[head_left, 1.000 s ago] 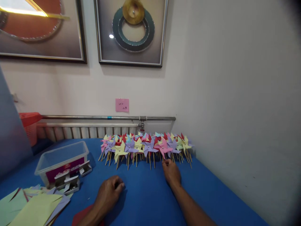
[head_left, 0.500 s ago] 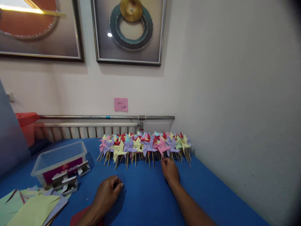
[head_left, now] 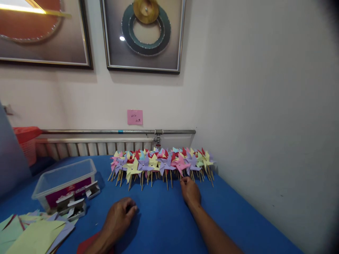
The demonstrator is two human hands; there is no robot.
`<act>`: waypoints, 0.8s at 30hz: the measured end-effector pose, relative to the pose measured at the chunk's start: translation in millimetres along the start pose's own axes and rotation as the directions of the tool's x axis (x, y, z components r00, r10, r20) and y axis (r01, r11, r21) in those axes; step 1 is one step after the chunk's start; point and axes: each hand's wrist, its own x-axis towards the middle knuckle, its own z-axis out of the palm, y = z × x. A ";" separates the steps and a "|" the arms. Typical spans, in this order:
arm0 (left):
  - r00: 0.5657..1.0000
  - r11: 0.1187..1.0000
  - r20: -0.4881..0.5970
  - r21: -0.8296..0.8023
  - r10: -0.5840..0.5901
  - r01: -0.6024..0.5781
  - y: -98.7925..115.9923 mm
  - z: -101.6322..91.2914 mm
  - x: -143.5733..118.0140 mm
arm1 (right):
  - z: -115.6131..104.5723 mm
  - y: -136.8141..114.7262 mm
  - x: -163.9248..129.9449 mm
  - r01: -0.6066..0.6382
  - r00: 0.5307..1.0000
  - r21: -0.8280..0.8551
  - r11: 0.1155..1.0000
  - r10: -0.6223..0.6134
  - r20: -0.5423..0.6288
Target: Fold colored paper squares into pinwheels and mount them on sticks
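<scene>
A row of several paper pinwheels point(head_left: 161, 163) on thin wooden sticks lies across the far part of the blue table point(head_left: 164, 218), in pink, yellow, purple, red and green. My right hand point(head_left: 190, 191) reaches to the row and its fingertips pinch the stick end of a pink pinwheel point(head_left: 180, 164). My left hand point(head_left: 119, 217) rests on the blue cloth nearer to me, fingers curled in, with nothing seen in it.
A clear plastic box point(head_left: 63, 181) stands at the left with small metal staplers point(head_left: 71, 206) beside it. Coloured paper sheets point(head_left: 31, 236) lie at the front left. A radiator pipe point(head_left: 119, 132) runs along the back wall; a white wall closes the right side.
The hands hold nearly the same pose; the view has drifted slightly, so everything sits a little further left in the frame.
</scene>
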 end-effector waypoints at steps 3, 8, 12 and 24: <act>1.000 1.000 -0.003 -0.001 -0.003 0.003 2.0 -1.2 -0.5 | 1.3 1.2 1.3 0.005 1.000 0.007 1.000 -0.005 -0.002; 1.000 1.000 -0.011 0.013 0.006 -0.006 0.4 -0.5 0.5 | 2.1 2.7 2.2 0.019 1.000 0.015 1.000 -0.019 -0.013; 1.000 1.000 -0.012 0.019 0.002 -0.002 -1.5 0.9 1.7 | 2.7 3.2 2.7 0.023 1.000 0.024 0.999 -0.022 -0.022; 0.996 1.000 -0.087 0.020 0.021 -0.019 -0.5 -13.4 3.5 | -3.3 1.3 -1.9 0.070 0.993 0.094 0.993 -0.060 -0.099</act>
